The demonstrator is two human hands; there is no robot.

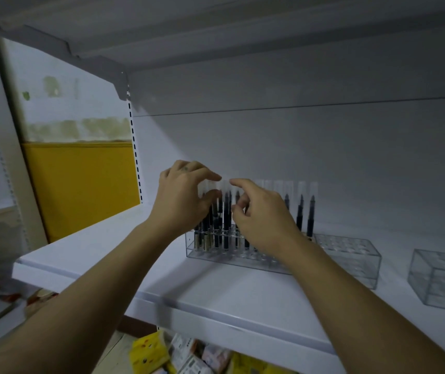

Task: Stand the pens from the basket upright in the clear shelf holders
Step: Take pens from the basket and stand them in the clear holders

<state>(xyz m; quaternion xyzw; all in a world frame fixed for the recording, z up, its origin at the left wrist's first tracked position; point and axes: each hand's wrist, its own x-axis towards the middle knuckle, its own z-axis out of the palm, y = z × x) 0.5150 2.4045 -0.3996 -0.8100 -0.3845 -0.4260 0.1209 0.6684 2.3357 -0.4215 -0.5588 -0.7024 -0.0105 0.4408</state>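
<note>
- Head view, hands: the left hand (186, 195) has thumb and forefinger curled either side of a clear cap, so it seems to pinch one of the dark-barrelled pens with clear caps (310, 214). The right hand (264, 217) has its forefinger out and the other fingers curled. Cannot tell if it holds anything.
- Task's thing: the pens stand upright, crowded at the left end of the long clear acrylic holder (216, 255). The basket is not in view.
- Risk: both hands work in a tight cluster, and a sideways nudge could tilt or topple neighbouring pens.
- Risk: a pen lifted by its cap may slip free of it.
- Risk: the right forearm crosses the holder's near wall, and a drag could slide it along the shelf.
- Risk: dim light and clear plastic make the holes hard to find.
- Surface: smooth white shelf board (216, 298). An empty clear holder (351, 255) sits beside the first, with a clear box-shaped holder (440, 279) further right.
- Room: another shelf overhead, a yellow wall panel (81, 184) to the left, and yellow packets (148, 354) below.
</note>
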